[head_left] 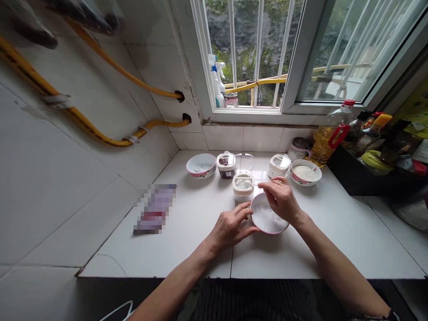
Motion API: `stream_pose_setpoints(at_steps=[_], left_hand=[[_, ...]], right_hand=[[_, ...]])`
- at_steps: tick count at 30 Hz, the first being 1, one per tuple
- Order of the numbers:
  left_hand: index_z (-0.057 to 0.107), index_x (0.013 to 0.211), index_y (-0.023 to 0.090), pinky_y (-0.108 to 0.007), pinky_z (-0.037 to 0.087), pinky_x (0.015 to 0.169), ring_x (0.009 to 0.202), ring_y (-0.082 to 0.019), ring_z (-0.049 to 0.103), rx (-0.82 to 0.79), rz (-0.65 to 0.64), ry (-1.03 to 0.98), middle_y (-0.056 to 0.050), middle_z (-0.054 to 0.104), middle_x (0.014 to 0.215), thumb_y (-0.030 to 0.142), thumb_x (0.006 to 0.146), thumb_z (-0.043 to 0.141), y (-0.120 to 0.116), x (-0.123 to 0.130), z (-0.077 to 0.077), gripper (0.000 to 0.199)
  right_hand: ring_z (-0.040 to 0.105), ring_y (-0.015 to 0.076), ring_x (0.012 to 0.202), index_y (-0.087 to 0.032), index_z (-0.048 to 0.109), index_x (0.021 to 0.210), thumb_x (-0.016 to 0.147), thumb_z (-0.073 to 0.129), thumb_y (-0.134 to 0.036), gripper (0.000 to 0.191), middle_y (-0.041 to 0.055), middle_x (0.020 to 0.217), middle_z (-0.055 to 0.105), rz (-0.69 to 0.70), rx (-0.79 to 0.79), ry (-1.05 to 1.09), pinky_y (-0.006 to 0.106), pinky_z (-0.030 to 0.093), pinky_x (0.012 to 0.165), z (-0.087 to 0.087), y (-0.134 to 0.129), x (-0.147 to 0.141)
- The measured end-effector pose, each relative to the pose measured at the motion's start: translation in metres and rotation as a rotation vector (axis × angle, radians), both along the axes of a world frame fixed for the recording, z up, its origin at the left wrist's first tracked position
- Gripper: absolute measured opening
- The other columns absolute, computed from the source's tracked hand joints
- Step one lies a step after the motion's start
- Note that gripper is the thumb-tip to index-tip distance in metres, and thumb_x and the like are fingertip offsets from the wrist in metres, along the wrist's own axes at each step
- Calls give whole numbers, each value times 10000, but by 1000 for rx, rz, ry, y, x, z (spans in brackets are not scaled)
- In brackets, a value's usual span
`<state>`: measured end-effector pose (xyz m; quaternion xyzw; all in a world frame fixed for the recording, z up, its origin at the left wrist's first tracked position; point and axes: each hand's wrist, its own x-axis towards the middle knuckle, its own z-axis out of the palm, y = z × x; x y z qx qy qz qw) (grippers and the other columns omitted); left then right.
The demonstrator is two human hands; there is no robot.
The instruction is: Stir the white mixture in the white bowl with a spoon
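My left hand grips the left rim of a bowl holding white powder, which looks tilted. In my right hand, pinched between the fingers, is the handle of a small white spoon; its far end reaches into an open white jar just behind the bowl. The jar's clear lid stands raised. White contents show inside the jar. My right hand hangs above the bowl's right side and hides part of it.
Behind stand a bowl, a jar with dark contents, a lidded jar and a bowl of pale powder. An oil bottle and a black box of bottles stand right. A blurred packet lies left.
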<state>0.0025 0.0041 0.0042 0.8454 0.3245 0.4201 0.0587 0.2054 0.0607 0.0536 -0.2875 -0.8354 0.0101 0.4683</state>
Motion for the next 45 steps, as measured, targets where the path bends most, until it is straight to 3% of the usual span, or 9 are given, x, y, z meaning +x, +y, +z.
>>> stream_pose_setpoints(at_steps=[4, 7, 10, 17, 23, 26, 30, 37, 45], left_hand=[[549, 1042, 169, -247, 582, 539, 609, -124, 697, 2, 4, 2, -162, 692, 1167, 516, 948, 542, 0, 0, -1, 359], [549, 1040, 168, -250, 589, 550, 609, -120, 690, 1, 1, -2, -168, 687, 1181, 505, 945, 555, 0, -1, -2, 350], [560, 1050, 166, -262, 600, 575, 642, -132, 703, -12, -3, 3, -175, 682, 1193, 488, 935, 581, 1, -2, -4, 342], [565, 1057, 173, -276, 610, 594, 773, -186, 740, -22, 2, 11, -173, 682, 1188, 478, 926, 598, 1, -3, -7, 333], [561, 1050, 177, -286, 616, 616, 799, -190, 738, -21, -2, 4, -172, 682, 1184, 477, 928, 596, 1, -3, -5, 326], [563, 1056, 177, -279, 611, 610, 757, -170, 729, -28, -8, 7, -167, 681, 1188, 473, 930, 594, 1, -2, -4, 323], [570, 1064, 174, -261, 602, 590, 646, -126, 701, -43, -13, 1, -164, 679, 1197, 477, 928, 596, 0, -2, -3, 333], [564, 1043, 167, -252, 592, 560, 623, -121, 692, -22, -9, -9, -170, 685, 1182, 484, 935, 582, 0, -2, -3, 336], [561, 1047, 168, -256, 602, 584, 652, -130, 706, -42, -15, -4, -176, 679, 1195, 484, 931, 590, 0, -2, -3, 338]], right_hand=[[685, 171, 685, -200, 649, 1001, 900, 525, -76, 202, 32, 816, 772, -34, 41, 85, 386, 469, 842, 10, -4, 5], [655, 171, 642, -198, 657, 890, 867, 533, -113, 153, 7, 686, 730, -62, -133, 190, 347, 482, 760, 16, -7, 11], [599, 161, 594, -199, 650, 751, 800, 503, -118, 175, -4, 600, 671, -75, -325, 120, 306, 464, 672, 17, -6, 15], [519, 130, 555, -188, 647, 661, 722, 488, -101, 191, 3, 580, 651, -58, -490, -67, 270, 415, 639, 6, -4, 5], [494, 115, 469, -183, 624, 645, 683, 470, -169, 159, -22, 490, 581, -8, -849, 144, 230, 373, 502, 7, 0, 7], [494, 117, 458, -177, 625, 628, 652, 486, -215, 146, -20, 474, 562, 4, -945, 266, 233, 379, 490, 9, 4, 10], [471, 112, 443, -172, 623, 596, 635, 483, -235, 159, -19, 448, 537, -72, -932, 296, 232, 360, 480, 10, 7, 13], [462, 113, 440, -179, 617, 580, 631, 471, -253, 172, -20, 436, 530, -131, -925, 243, 234, 356, 488, 8, 7, 12], [460, 111, 451, -184, 612, 583, 666, 466, -223, 172, -26, 440, 533, -182, -807, 156, 226, 357, 500, 7, 5, 11]])
